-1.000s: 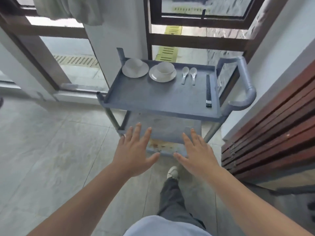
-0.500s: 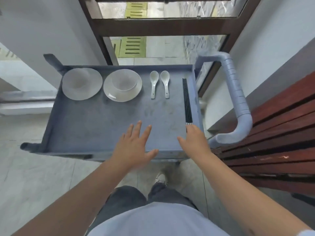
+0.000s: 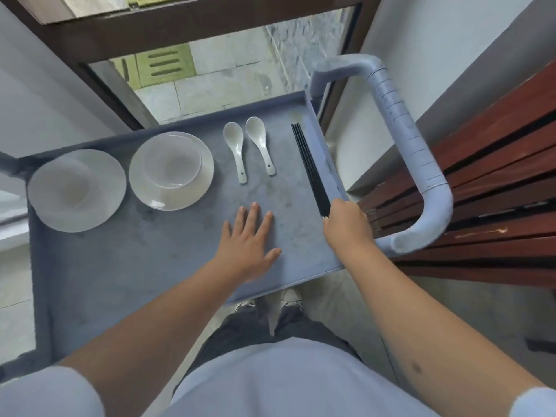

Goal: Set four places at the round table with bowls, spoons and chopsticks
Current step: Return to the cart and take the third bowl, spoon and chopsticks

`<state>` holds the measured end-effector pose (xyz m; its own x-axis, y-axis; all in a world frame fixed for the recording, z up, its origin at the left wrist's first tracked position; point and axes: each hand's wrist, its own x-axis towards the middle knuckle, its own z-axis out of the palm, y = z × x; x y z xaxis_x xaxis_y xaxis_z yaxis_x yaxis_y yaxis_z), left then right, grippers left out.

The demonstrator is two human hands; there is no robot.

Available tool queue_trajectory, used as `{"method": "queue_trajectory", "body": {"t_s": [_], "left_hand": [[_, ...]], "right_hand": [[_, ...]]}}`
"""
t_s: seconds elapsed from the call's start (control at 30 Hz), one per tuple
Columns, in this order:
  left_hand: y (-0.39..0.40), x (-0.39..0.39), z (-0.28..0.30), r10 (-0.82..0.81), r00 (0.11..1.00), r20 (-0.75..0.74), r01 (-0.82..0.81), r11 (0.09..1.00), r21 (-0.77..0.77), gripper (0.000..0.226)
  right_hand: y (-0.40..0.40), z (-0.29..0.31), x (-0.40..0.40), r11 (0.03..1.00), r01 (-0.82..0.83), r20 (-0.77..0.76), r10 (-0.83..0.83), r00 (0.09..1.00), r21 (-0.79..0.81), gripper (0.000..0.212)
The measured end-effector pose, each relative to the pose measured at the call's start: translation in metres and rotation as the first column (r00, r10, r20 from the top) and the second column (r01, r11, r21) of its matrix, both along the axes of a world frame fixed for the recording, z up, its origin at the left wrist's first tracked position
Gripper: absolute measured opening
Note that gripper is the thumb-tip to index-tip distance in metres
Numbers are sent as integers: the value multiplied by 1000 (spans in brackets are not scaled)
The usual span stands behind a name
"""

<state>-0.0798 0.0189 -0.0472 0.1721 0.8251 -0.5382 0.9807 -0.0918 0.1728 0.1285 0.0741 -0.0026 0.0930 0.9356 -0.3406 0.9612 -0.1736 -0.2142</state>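
A grey cart (image 3: 168, 266) stands by a big window with a dark brown frame (image 3: 180, 28), on a pale tiled floor. A bench of dark red wooden slats (image 3: 493, 188) is on the right, next to the cart's thick grey handle (image 3: 421, 164). No words or labels can be read on anything here.

The right hand (image 3: 346, 224) is at the right edge of the cart's top tray. Its fingers are curled down around the near end of the black chopsticks (image 3: 310, 167). How firm the hold is cannot be told, because the back of the hand hides the fingertips. The chopsticks lie in a tight bunch along the tray's right wall, pointing away from the person.

The left hand (image 3: 249, 242) is flat and open, fingers straight and a little spread, over the middle of the tray. It holds nothing. Two white spoons (image 3: 249, 145) lie side by side just past its fingertips, not touching it, with their scoops at the far end.

Further left sit two white plates. The right plate (image 3: 171, 171) has a white bowl (image 3: 172, 165) on it. The left plate (image 3: 76, 189) also has a bowl (image 3: 70, 188) on it, but that one looks blurry. Both bowls look like they have nothing in them.
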Motion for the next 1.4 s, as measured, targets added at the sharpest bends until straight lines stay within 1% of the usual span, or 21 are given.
{"method": "queue_trajectory", "body": {"t_s": [0.1,0.2,0.33,0.4,0.47,0.63,0.83,0.9,0.97,1.0,1.07,1.1,1.13,1.17,1.2,1.23,1.27,1.3,1.33,1.37,1.4], "left_hand": [[-1,-9,-12,-19,999,41,20,1000,-17,86],[-1,-13,-18,-26,997,74,27,1000,-2,85],[0,-12,-20,-34,995,94,34,999,-4,85],[-1,-13,-20,-38,995,97,38,999,-2,85],[-1,-13,-22,-39,994,98,38,999,9,84],[-2,-14,-22,-40,992,117,37,999,30,85],[-2,-13,-23,-45,993,110,40,998,46,85],[-2,-14,-23,-43,993,113,39,998,43,85],[-2,-13,-23,-41,993,113,36,998,49,85],[-2,-13,-23,-39,993,113,33,998,55,85],[-4,-13,-23,-38,993,111,29,996,80,84],[-5,-12,-23,-38,994,106,27,995,100,84],[-7,-12,-23,-38,994,99,26,992,123,84],[-8,-11,-23,-40,995,87,27,989,147,83],[-9,-11,-23,-44,996,72,32,985,168,83],[-10,-10,-24,-50,997,58,38,983,182,83],[-10,-10,-24,-53,997,48,43,981,190,83],[-10,-10,-25,-54,998,45,45,980,193,83],[-10,-10,-25,-54,997,49,44,980,193,83],[-9,-10,-25,-54,997,56,42,981,191,83],[-9,-11,-25,-53,997,63,40,982,186,83]], "right_hand": [[4,3,-5,997,62,13,-62,998,-34,23],[7,5,-9,988,130,8,-130,991,-86,28],[14,8,-15,974,160,3,-161,987,-161,26],[17,7,-16,966,165,2,-168,986,-197,32],[18,6,-15,962,174,-3,-178,984,-211,36],[17,4,-17,950,203,22,-203,979,-240,33],[15,2,-17,957,176,10,-178,984,-230,42],[11,4,-17,968,154,-2,-157,988,-196,36],[6,4,-15,981,149,-40,-155,987,-121,17],[3,5,-14,986,144,-68,-149,986,-80,15],[0,8,-15,995,102,-130,-104,986,-23,20],[0,9,-16,997,80,-168,-82,982,-17,17],[2,12,-20,996,68,-206,-77,975,-50,14],[6,14,-25,991,73,-264,-101,959,-113,12],[11,16,-31,972,112,-377,-185,908,-208,11],[16,20,-39,936,162,-517,-311,798,-313,11],[21,23,-47,891,208,-629,-436,644,-404,22],[28,24,-55,845,246,-687,-530,497,-475,40],[36,24,-62,812,273,-699,-583,413,-516,58],[43,23,-68,795,282,-691,-607,393,-538,72],[49,23,-74,793,281,-681,-608,409,-540,77]]}}
